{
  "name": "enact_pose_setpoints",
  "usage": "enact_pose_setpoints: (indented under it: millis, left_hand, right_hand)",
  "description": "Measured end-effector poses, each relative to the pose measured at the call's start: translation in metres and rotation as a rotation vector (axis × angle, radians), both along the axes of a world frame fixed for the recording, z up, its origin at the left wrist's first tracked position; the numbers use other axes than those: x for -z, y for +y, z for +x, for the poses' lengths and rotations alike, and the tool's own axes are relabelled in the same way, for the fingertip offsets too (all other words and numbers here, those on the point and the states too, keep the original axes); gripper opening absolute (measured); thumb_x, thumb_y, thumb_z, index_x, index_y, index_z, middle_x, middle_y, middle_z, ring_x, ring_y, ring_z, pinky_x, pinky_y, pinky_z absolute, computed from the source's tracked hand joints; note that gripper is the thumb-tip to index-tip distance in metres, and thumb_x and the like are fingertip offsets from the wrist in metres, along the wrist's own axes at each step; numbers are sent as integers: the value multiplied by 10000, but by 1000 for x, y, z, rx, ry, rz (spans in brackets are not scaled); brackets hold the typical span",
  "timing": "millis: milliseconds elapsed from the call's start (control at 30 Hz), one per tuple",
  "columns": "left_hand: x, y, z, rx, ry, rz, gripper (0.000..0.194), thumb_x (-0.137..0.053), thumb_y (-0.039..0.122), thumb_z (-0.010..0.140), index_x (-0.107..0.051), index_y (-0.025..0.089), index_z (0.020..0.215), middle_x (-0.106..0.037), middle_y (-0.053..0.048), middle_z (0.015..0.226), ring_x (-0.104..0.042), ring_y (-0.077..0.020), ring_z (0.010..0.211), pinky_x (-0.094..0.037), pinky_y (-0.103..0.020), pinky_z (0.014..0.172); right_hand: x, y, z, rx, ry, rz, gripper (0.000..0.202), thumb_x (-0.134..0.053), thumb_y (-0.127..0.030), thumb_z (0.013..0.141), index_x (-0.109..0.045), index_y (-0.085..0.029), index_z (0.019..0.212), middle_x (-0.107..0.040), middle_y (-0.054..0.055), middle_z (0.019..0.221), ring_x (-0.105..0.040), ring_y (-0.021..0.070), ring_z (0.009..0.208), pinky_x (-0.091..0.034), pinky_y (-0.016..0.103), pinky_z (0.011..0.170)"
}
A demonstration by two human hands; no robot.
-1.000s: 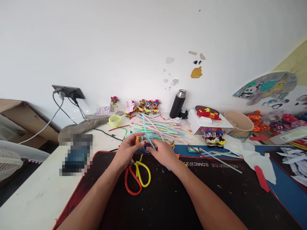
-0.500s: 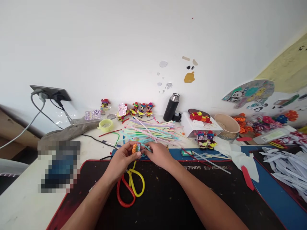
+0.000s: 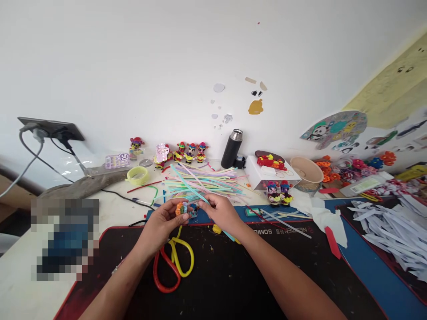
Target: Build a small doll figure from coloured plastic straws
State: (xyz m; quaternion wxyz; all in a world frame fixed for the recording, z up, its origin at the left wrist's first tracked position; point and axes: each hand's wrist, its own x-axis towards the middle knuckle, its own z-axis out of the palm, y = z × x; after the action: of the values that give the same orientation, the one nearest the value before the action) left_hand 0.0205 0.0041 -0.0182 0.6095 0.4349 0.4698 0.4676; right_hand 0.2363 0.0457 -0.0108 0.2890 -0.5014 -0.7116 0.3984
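Note:
My left hand [image 3: 163, 225] is closed, its thumb and fingers pinching a small coiled pipe-cleaner piece [image 3: 180, 209] in orange with green and pale blue parts. Close beside it, my right hand [image 3: 220, 214] is closed on a light blue pipe cleaner [image 3: 183, 178]. That stem slants up and left over the pile, and its other end comes out below the hand. Whether the stem touches the coiled piece, I cannot tell. Scissors with one red and one yellow handle [image 3: 192, 260] lie on the black mat under my left hand. Something small and yellow [image 3: 216, 229] rests below my right hand.
Behind my hands lies a pile of pastel pipe cleaners [image 3: 220, 178]. Several small figures [image 3: 191, 153], a black flask [image 3: 232, 149], a white box [image 3: 253, 175] and yellow tape [image 3: 137, 176] stand near the wall. White strips [image 3: 393, 235] are heaped at right.
The light blue pipe cleaner now shows as a long straight length through my right hand. The view has turned slightly right. The coiled piece is still in my left hand.

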Motion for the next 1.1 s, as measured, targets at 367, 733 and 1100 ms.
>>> enact_pose_setpoints:
  millis: [367, 733, 1100]
  left_hand:
    - [-1, -2, 2, 80, 81, 95, 395, -901, 361, 714, -680, 226, 1012, -813, -66, 1072, -745, -288, 1051, -568, -383, 918]
    - [11, -4, 5, 88, 311, 195, 398, -777, 440, 821, -715, 239, 1158, -788, -77, 1196, -733, -300, 1103, -560, -426, 983]
    - [-1, -5, 2, 171, 283, 194, 492, -766, 528, 857, -774, 265, 1273, -789, -80, 1306, -672, -363, 1302, -511, -491, 1125]
  right_hand:
    - [-2, -9, 4, -33, 14, -57, 273, -619, -462, 999, -682, -215, 901, -522, -40, 620, -474, 151, 583, -320, 268, 566]
    - [-9, -16, -14, -36, 178, -181, 427, -733, -603, 900, -714, -206, 1055, -514, -63, 579, -498, 138, 544, -341, 259, 527]
    - [-6, -16, -8, -28, 248, -279, 414, -758, -545, 898, -702, -190, 1103, -543, -76, 564, -453, 112, 491, -330, 246, 490]
